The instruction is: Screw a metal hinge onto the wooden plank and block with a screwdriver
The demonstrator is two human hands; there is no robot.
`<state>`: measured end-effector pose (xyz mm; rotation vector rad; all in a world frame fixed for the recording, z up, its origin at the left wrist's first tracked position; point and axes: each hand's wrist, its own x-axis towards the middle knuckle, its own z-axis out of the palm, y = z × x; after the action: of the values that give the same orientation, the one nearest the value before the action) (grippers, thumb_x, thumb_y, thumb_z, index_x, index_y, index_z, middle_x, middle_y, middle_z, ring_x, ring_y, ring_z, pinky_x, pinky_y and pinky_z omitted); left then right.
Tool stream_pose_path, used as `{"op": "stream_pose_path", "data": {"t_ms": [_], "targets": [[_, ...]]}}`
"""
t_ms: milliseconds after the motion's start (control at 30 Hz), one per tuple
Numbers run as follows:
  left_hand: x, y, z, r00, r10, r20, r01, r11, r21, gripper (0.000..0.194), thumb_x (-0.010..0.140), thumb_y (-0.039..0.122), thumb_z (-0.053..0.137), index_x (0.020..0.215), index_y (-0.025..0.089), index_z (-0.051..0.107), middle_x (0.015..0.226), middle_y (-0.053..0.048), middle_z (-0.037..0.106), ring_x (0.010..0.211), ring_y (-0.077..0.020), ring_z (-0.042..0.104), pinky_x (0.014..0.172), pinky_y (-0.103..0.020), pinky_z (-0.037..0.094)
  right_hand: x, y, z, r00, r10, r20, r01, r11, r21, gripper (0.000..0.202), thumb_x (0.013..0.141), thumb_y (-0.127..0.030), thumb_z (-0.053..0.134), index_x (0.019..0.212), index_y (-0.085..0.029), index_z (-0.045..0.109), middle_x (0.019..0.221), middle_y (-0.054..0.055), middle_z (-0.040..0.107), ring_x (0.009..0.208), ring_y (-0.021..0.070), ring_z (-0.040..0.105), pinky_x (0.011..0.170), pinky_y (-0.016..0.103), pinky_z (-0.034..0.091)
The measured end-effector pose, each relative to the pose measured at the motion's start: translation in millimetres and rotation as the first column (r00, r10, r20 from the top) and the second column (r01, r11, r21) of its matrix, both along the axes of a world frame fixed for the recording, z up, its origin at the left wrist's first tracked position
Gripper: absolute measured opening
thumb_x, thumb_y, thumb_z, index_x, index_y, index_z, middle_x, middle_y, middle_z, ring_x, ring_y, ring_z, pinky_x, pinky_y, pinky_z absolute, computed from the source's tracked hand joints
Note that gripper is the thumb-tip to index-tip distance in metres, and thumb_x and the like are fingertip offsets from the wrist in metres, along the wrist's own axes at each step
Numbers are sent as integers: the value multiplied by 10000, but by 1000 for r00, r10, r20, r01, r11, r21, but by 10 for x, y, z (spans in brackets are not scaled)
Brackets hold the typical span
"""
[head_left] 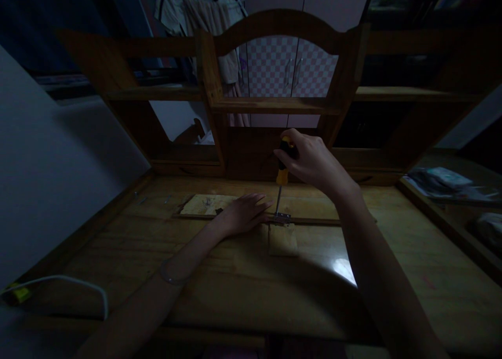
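My right hand [304,155] is closed around the yellow and black handle of a screwdriver [282,177], held nearly upright. Its shaft runs down to a small metal hinge [282,218], where the tip meets the metal. Under the hinge lies a long, narrow wooden board [314,208], and a small square wood piece [283,239] sits just in front of it. My left hand [247,213] rests flat across the board, fingers stretched towards the hinge; its fingertips are beside the metal. Whether they touch the hinge is hard to see in the dim light.
The boards lie on a wooden desk [219,291] with a shelf unit [274,105] along its back. Several small screws [168,198] are at the left. A white cable [74,279] and a yellow object [18,294] are at the front left. Plastic-wrapped items [449,177] lie far right.
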<state>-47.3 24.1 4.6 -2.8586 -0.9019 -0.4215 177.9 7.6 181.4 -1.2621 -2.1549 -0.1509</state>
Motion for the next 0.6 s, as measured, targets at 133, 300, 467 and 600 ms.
{"op": "stream_pose_path", "data": {"t_ms": [133,300,467,600], "targets": [[7,54,1,999,-12,-48,12,1000,-6,547,996,549,403,1447,241,434,1440,-130,495,1327,-285,481,1116,-447,382,4,-6,6,1000,8,-7,-8,1000,4,305,942,-345,545,1194,-177,573,1020,100,695,879,229,639,742,317,422],[-16,147,13,997,-53,-55,51,998,-44,742,886,685,500,1464,230,398,1387,-137,532,1276,-288,519,1071,-413,410,17,-16,11,1000,21,-12,-21,1000,12,323,939,-355,552,1201,-171,592,977,91,702,838,220,637,715,308,418],[-49,144,28,999,-49,-19,47,996,-73,808,832,743,526,1449,229,434,1425,-123,530,1299,-289,516,1091,-402,407,31,3,5,999,29,-25,-29,1000,11,327,931,-358,561,1198,-175,607,949,82,704,844,224,646,714,305,416],[-46,96,29,998,-61,7,61,998,-21,698,896,671,514,1414,205,484,1505,-133,463,1413,-294,411,1163,-436,349,33,17,5,999,30,-27,-30,999,22,330,928,-363,562,1192,-171,616,926,79,703,835,227,651,700,301,412]]}}
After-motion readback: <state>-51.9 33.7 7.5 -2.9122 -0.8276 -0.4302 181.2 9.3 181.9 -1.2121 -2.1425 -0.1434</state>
